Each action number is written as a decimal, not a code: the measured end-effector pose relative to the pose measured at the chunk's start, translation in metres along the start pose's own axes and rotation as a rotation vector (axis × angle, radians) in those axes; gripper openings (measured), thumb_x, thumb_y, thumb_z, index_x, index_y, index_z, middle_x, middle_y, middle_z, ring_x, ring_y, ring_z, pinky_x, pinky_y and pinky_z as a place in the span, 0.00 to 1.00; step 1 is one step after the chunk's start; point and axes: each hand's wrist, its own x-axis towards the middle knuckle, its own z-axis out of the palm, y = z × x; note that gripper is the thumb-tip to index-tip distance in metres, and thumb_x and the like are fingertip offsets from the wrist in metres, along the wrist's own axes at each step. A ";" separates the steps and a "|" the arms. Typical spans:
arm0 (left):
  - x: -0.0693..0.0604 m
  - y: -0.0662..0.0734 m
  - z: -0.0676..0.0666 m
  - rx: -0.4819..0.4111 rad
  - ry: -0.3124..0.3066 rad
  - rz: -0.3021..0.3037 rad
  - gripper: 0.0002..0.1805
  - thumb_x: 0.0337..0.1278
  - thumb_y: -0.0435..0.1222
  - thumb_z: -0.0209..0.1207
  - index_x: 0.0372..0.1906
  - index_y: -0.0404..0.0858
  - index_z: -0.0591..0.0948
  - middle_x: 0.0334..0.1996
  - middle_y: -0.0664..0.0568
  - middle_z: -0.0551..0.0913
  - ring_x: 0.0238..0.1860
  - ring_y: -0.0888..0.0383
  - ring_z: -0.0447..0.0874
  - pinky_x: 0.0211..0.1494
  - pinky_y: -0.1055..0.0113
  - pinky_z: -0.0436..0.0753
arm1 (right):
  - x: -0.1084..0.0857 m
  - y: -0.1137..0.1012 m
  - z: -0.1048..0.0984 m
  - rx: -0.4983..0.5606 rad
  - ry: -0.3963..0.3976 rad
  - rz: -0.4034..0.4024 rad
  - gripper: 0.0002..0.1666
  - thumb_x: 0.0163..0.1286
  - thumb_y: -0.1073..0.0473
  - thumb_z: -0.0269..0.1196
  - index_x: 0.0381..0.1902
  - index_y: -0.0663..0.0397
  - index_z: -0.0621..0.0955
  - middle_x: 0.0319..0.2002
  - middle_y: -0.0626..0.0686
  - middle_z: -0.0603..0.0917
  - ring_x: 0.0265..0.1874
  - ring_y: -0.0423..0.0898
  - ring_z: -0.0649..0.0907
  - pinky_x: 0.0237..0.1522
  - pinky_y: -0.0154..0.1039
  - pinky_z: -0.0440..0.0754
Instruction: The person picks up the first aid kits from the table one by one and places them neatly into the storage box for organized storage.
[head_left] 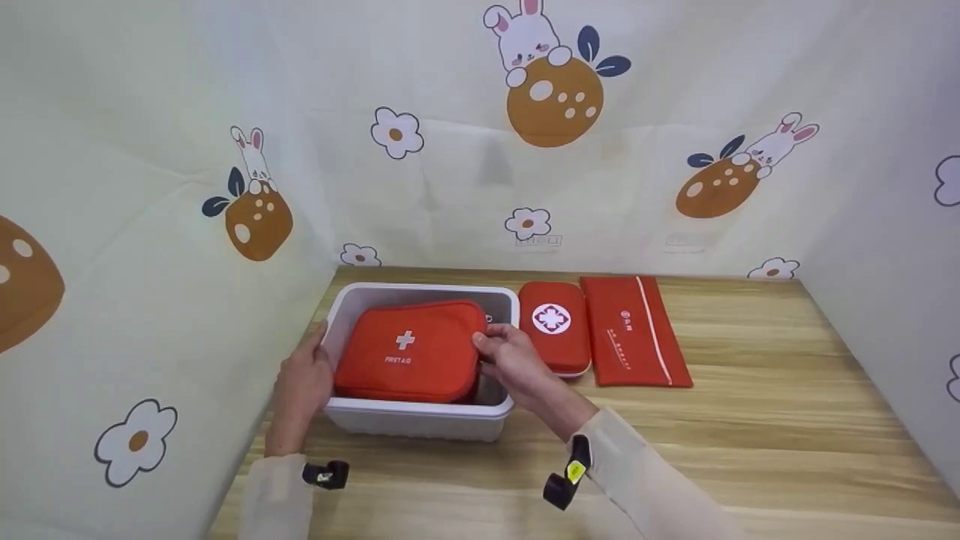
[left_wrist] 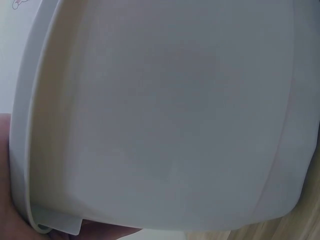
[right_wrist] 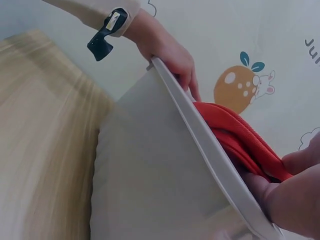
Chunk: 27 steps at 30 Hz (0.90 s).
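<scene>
Head: the pouch [head_left: 409, 375] lies in the bin [head_left: 416, 425], long axis near 9-to-3 o'clock, its 3 o'clock end pinched by the nearer right hand [head_left: 517, 367]. Left wrist: the left hand [left_wrist: 11, 222] grips the bin at 8 o'clock. Right wrist: the same pinch, edge-on.

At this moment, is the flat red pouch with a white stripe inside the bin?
No, the flat red pouch lies on the table outside the bin, beside the red case.
</scene>
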 end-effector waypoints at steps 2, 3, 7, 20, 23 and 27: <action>0.000 0.000 0.000 -0.001 0.013 0.004 0.29 0.76 0.35 0.32 0.78 0.41 0.59 0.74 0.33 0.62 0.72 0.33 0.65 0.71 0.37 0.68 | 0.000 0.000 0.000 -0.007 -0.010 -0.014 0.20 0.76 0.65 0.53 0.62 0.68 0.67 0.44 0.54 0.79 0.46 0.45 0.81 0.63 0.48 0.80; 0.000 0.000 0.000 -0.003 0.019 0.006 0.29 0.76 0.35 0.32 0.78 0.41 0.60 0.74 0.33 0.63 0.72 0.33 0.66 0.70 0.37 0.69 | 0.000 0.001 0.000 -0.014 -0.016 -0.024 0.21 0.76 0.66 0.53 0.63 0.70 0.67 0.46 0.55 0.79 0.47 0.45 0.81 0.64 0.48 0.79; 0.000 0.000 0.001 -0.008 0.029 0.011 0.29 0.76 0.35 0.33 0.78 0.41 0.61 0.73 0.32 0.64 0.71 0.33 0.67 0.69 0.38 0.69 | -0.002 -0.001 -0.002 -0.083 -0.033 -0.044 0.30 0.76 0.67 0.51 0.72 0.73 0.61 0.61 0.66 0.77 0.59 0.52 0.79 0.72 0.51 0.71; 0.001 0.001 0.001 0.000 0.008 0.010 0.29 0.76 0.35 0.32 0.78 0.40 0.59 0.75 0.34 0.60 0.75 0.35 0.62 0.74 0.39 0.64 | -0.010 -0.007 -0.021 -0.169 -0.091 -0.073 0.35 0.73 0.71 0.45 0.77 0.70 0.55 0.79 0.64 0.55 0.80 0.59 0.54 0.79 0.52 0.54; 0.001 0.002 0.001 0.004 0.002 0.009 0.29 0.76 0.35 0.33 0.78 0.40 0.58 0.76 0.34 0.60 0.75 0.36 0.60 0.75 0.39 0.63 | -0.011 -0.009 -0.030 -0.183 -0.029 -0.084 0.32 0.72 0.70 0.48 0.74 0.65 0.64 0.76 0.62 0.64 0.77 0.57 0.63 0.77 0.51 0.63; 0.000 0.001 0.000 0.006 0.009 0.009 0.29 0.76 0.34 0.33 0.78 0.40 0.58 0.75 0.34 0.60 0.75 0.35 0.62 0.75 0.39 0.63 | -0.008 -0.007 -0.045 -0.157 0.079 -0.104 0.25 0.72 0.68 0.53 0.66 0.62 0.76 0.67 0.62 0.78 0.66 0.55 0.79 0.65 0.44 0.78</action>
